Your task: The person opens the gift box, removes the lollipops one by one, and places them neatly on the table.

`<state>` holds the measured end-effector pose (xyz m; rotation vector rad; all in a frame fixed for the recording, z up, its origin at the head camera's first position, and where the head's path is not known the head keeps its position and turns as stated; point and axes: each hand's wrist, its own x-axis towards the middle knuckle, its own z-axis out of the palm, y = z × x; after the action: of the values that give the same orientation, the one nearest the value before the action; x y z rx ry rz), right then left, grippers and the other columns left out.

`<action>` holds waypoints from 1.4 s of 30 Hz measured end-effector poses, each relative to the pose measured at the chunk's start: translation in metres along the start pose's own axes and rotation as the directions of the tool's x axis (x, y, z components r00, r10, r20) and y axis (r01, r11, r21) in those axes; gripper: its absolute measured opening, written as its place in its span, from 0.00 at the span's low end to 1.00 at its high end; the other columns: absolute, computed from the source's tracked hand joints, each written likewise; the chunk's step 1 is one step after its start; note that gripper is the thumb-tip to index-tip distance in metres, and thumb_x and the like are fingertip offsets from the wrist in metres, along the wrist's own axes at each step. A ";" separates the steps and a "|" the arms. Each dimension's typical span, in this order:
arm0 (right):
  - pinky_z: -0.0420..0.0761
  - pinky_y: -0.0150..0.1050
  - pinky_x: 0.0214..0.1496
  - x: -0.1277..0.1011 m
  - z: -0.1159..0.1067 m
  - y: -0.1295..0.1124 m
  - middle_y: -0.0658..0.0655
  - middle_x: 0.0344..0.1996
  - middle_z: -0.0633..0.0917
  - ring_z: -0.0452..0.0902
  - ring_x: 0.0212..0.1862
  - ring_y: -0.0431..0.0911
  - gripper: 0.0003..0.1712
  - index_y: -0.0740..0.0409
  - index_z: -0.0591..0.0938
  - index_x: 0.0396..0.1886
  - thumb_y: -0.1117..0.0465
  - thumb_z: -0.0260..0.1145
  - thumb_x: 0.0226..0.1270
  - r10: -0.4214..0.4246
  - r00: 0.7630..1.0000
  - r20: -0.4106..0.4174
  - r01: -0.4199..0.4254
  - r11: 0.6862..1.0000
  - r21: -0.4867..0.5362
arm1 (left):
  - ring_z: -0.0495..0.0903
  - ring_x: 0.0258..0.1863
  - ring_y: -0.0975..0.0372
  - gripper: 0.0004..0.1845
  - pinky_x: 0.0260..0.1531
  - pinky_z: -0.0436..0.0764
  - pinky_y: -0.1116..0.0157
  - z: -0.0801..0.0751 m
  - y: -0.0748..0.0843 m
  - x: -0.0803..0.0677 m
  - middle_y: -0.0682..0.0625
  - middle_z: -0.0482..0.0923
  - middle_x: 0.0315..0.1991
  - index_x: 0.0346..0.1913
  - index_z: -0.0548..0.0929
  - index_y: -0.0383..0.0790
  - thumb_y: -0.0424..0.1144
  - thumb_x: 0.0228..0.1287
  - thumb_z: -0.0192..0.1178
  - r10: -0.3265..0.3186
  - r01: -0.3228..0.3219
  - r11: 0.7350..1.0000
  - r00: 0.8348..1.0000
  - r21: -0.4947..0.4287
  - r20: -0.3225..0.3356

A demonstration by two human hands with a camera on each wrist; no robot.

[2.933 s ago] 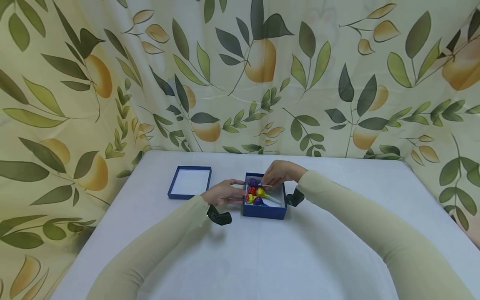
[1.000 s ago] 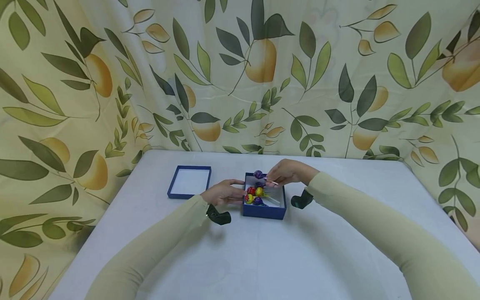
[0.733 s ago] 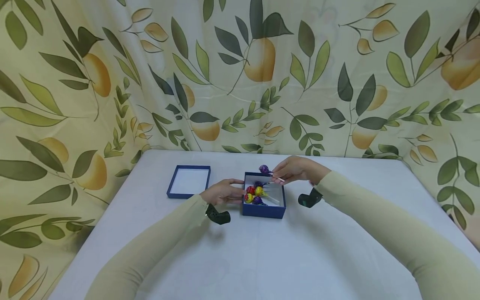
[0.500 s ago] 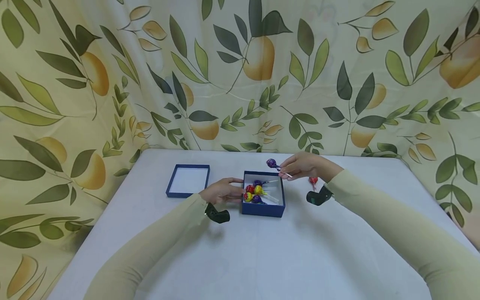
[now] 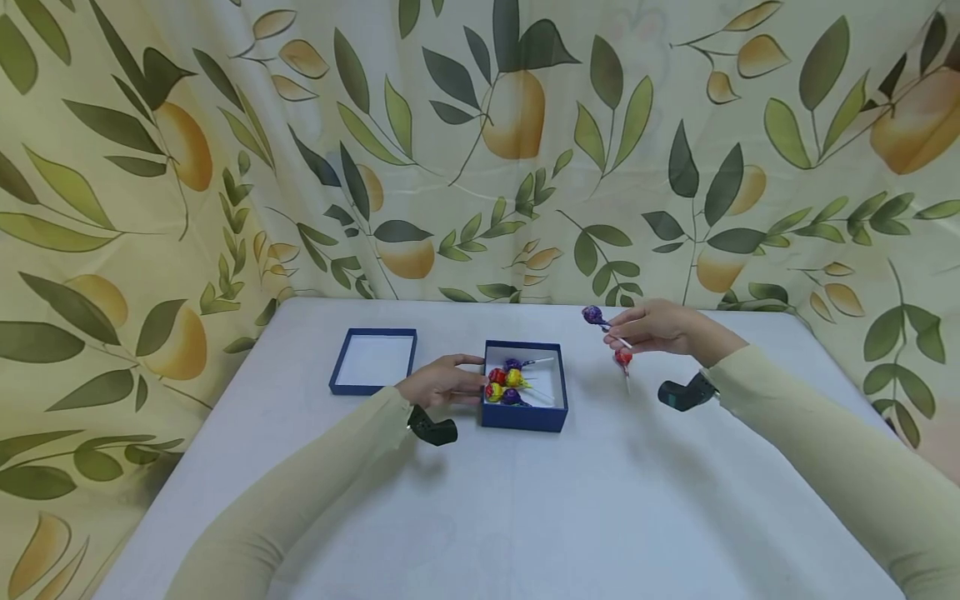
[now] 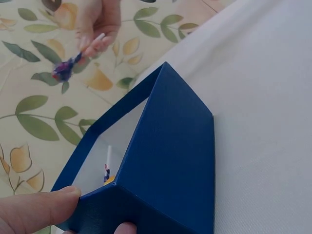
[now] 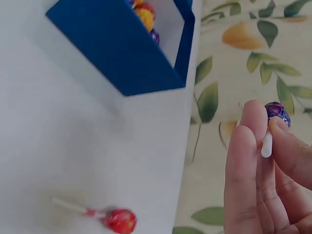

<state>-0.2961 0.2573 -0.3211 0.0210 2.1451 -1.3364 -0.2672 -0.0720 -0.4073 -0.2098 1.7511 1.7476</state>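
Observation:
My right hand pinches the white stick of a purple-wrapped lollipop between thumb and fingers, above the table right of the blue box. On the table below that hand lies a red lollipop, its stick toward me; the right wrist view shows it whole. Inside the box, red, yellow and purple lollipops lie toward the left side. My left hand touches the box's left side, thumb at the rim and fingers against the outer wall; in the left wrist view most of these fingers are out of frame.
Left of the box, a shallow blue-edged lid lies with its white inside up. A white cloth covers the table. Behind it hangs a curtain printed with leaves and fruit.
My right hand has lifted the purple lollipop out of the box and carried it to the right. The red lollipop, hidden before, now shows. My left hand stays at the box.

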 end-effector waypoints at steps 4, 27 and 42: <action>0.84 0.29 0.43 -0.003 -0.012 0.013 0.45 0.30 0.86 0.84 0.36 0.38 0.28 0.73 0.65 0.63 0.62 0.58 0.69 0.013 1.000 -0.014 -0.013 0.999 0.042 | 0.74 0.59 0.48 0.30 0.58 0.77 0.56 0.000 0.000 0.001 0.35 0.71 0.61 0.69 0.61 0.39 0.26 0.64 0.55 0.001 -0.001 1.000 1.000 -0.006 -0.007; 0.84 0.32 0.46 0.006 -0.037 0.092 0.45 0.26 0.87 0.85 0.33 0.38 0.14 0.63 0.72 0.52 0.64 0.57 0.69 0.139 0.983 -0.117 -0.098 0.947 0.305 | 0.74 0.60 0.48 0.30 0.59 0.76 0.56 -0.001 0.000 0.000 0.36 0.70 0.62 0.69 0.62 0.40 0.27 0.64 0.56 0.006 -0.006 1.000 1.000 0.004 -0.007; 0.85 0.31 0.39 0.015 -0.032 0.113 0.46 0.21 0.86 0.84 0.29 0.38 0.13 0.62 0.73 0.50 0.65 0.58 0.68 0.228 0.956 -0.182 -0.153 0.923 0.354 | 0.73 0.61 0.47 0.30 0.59 0.76 0.55 -0.001 -0.001 0.001 0.36 0.69 0.63 0.69 0.61 0.39 0.28 0.65 0.55 -0.002 0.002 1.000 1.000 -0.009 0.004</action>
<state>-0.2876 0.3345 -0.4097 0.5279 1.9973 -1.6273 -0.2681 -0.0728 -0.4088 -0.2118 1.7399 1.7533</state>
